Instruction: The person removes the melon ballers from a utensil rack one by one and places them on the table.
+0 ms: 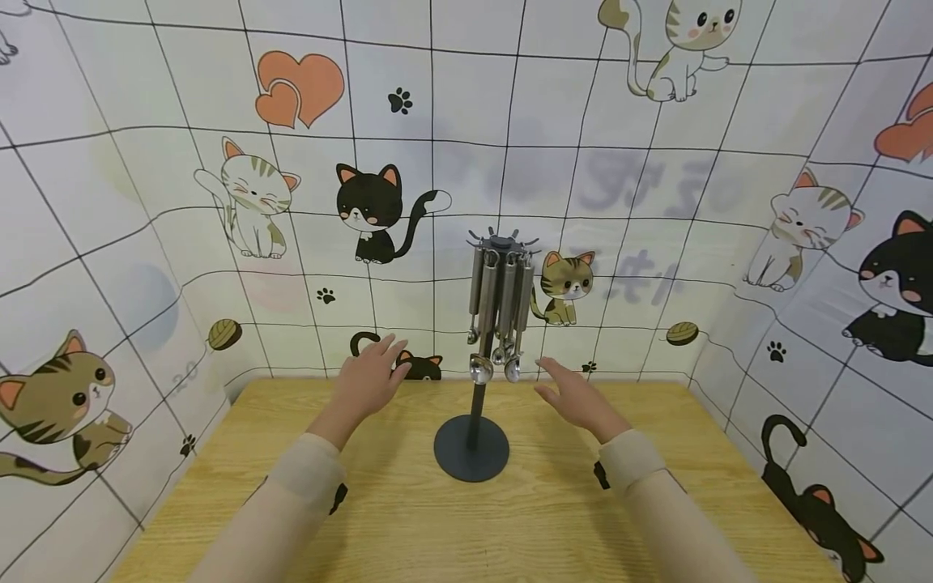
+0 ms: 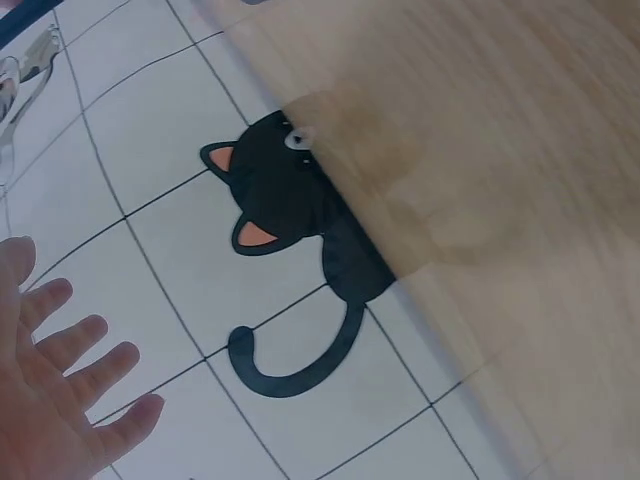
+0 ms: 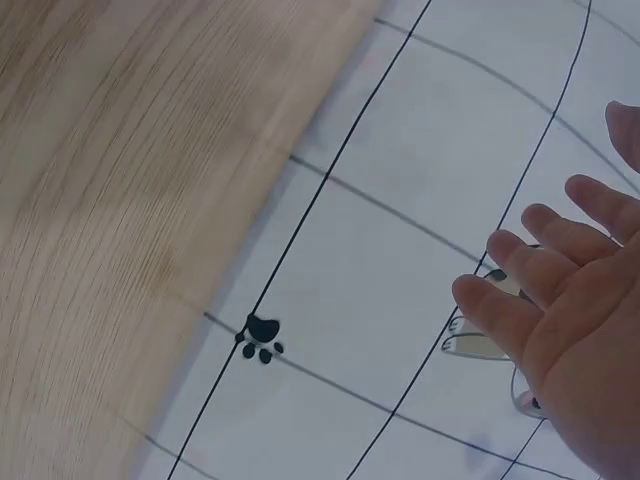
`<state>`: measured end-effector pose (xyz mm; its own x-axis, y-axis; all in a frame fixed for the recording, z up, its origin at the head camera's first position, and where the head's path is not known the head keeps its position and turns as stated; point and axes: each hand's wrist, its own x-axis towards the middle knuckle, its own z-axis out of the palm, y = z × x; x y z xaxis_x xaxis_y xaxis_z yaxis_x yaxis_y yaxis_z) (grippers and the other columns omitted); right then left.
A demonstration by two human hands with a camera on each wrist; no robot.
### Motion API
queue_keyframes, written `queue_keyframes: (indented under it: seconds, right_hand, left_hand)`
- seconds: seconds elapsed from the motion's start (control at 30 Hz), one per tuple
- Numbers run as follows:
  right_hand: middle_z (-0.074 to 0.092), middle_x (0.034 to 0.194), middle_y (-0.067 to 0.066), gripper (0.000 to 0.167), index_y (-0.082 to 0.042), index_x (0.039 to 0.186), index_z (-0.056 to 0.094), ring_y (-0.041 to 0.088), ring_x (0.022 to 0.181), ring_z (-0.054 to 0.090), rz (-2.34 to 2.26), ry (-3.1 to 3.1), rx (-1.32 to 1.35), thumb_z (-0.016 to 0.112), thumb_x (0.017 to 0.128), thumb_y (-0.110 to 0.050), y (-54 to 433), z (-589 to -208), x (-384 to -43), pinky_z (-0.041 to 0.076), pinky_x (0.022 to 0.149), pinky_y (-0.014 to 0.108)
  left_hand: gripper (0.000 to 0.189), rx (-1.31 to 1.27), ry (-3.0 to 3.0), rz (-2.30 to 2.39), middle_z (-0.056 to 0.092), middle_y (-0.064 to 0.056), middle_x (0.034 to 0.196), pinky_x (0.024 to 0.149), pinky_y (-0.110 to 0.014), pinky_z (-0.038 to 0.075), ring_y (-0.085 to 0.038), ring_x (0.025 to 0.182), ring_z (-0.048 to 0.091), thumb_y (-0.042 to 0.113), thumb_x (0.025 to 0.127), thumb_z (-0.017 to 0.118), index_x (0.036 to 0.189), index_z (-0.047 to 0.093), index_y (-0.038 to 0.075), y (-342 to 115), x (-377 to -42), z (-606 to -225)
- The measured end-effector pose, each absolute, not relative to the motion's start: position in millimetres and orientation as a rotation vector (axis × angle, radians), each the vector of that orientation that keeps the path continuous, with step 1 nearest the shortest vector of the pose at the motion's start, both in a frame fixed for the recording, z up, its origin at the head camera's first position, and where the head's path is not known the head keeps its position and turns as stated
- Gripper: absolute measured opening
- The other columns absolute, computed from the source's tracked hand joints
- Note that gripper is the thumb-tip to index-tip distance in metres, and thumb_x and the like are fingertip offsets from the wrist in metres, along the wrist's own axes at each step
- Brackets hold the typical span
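A dark utensil stand [image 1: 471, 448] with a round base stands upright on the wooden table. From its spoked top hang several metal utensils [image 1: 501, 295] with thick silver handles, ladle and spoon bowls at their lower ends. My left hand [image 1: 370, 376] hovers to the left of the stand, fingers spread and holding nothing. To the right of the stand, my right hand [image 1: 577, 395] is held out, its fingers extended toward the hanging utensils but apart from them. In the left wrist view, part of the metal utensils [image 2: 30, 75] shows at the upper left edge.
The light wooden table [image 1: 466, 534] ends at a white cloth wall [image 1: 466, 97] with a black grid and cartoon cats. More of this cloth closes in the left and right sides. Small black pieces [image 1: 601, 475] show beside the sleeves.
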<state>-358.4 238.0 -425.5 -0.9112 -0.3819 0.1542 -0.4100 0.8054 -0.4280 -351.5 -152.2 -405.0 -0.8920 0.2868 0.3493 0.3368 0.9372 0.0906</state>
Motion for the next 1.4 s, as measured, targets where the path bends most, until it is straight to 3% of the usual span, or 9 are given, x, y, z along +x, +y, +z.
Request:
queue_keyframes:
  seconds: [0.3,0.47,0.57,0.9,1.23,1.4]
  right_hand:
    - [0.037,0.159,0.020,0.058,-0.009,0.157,0.036,0.042,0.142,0.040,0.819,-2.924,0.685,0.054,0.107,-0.031,221.3,-424.7,-349.3,0.035,0.112,0.058]
    - [0.040,0.156,0.021,0.055,-0.007,0.155,0.038,0.042,0.141,0.042,0.885,-2.923,0.697,0.055,0.107,-0.028,218.7,-427.2,-346.9,0.036,0.111,0.059]
    - [0.042,0.155,0.021,0.055,-0.007,0.154,0.040,0.042,0.140,0.043,0.893,-2.922,0.704,0.054,0.107,-0.029,218.2,-429.2,-347.4,0.036,0.111,0.059]
    - [0.044,0.154,0.019,0.052,-0.005,0.153,0.042,0.039,0.141,0.043,0.861,-2.936,0.727,0.054,0.107,-0.028,213.6,-438.6,-349.9,0.036,0.111,0.057]
    - [0.048,0.151,0.018,0.049,-0.005,0.150,0.045,0.040,0.139,0.046,0.837,-2.911,0.750,0.054,0.107,-0.027,213.8,-440.9,-348.9,0.037,0.111,0.057]
    - [0.048,0.152,0.018,0.049,-0.006,0.150,0.046,0.040,0.139,0.046,0.860,-2.915,0.745,0.054,0.107,-0.027,213.0,-439.9,-348.2,0.037,0.110,0.057]
  left_hand:
    - [0.045,-0.536,-2.589,-0.324,0.055,-0.011,0.146,0.084,-0.054,0.054,-0.035,0.126,0.059,0.037,0.106,0.052,0.144,0.056,0.012,-137.4,-345.8,-378.7]
    - [0.039,-0.549,-2.515,-0.444,0.061,-0.010,0.140,0.061,-0.041,0.053,-0.033,0.106,0.067,0.031,0.105,0.055,0.139,0.060,0.012,-131.1,-342.8,-358.4]
    - [0.037,-0.549,-2.449,-0.531,0.062,-0.008,0.137,0.056,-0.038,0.051,-0.029,0.102,0.068,0.029,0.105,0.055,0.138,0.061,0.013,-127.1,-341.5,-341.9]
    - [0.037,-0.672,-2.208,-0.675,0.062,-0.004,0.136,0.063,-0.041,0.054,-0.022,0.107,0.066,0.026,0.106,0.053,0.140,0.058,0.014,-103.4,-339.7,-285.4]
    - [0.043,-0.890,-2.046,-0.740,0.049,-0.003,0.151,0.092,-0.044,0.051,-0.024,0.118,0.059,0.022,0.105,0.054,0.147,0.051,0.015,-86.3,-339.4,-252.0]
    - [0.041,-0.928,-2.065,-0.721,0.056,-0.005,0.144,0.094,-0.045,0.049,-0.025,0.121,0.056,0.021,0.105,0.054,0.145,0.053,0.014,-79.7,-336.7,-245.1]
